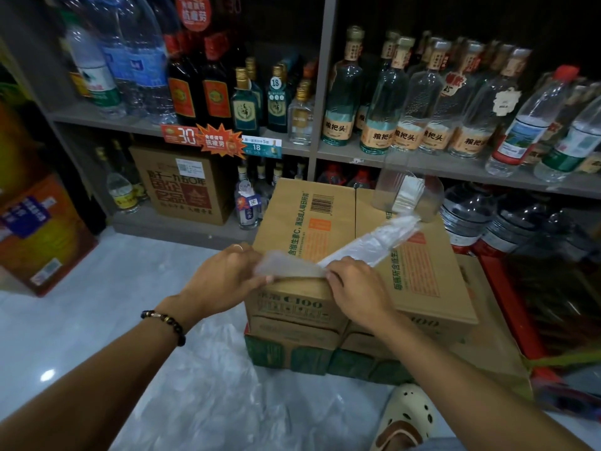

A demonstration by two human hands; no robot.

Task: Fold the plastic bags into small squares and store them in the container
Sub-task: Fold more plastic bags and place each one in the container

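Grey shelves point(182, 123) stocked with glass and plastic bottles point(383, 102) run across the back above a pale glossy floor point(107, 288), with stacked cardboard boxes point(312, 307) in front and an orange carton point(42, 232) at left.

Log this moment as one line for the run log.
left hand: folding bag strip end | right hand: pressing strip on box | container: holds folded squares

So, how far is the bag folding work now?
Done: the clear container on the cardboard box already holds some white folded squares. In hand: the left hand and right hand are folding one plastic bag strip. Left: loose plastic bags lie on the floor.
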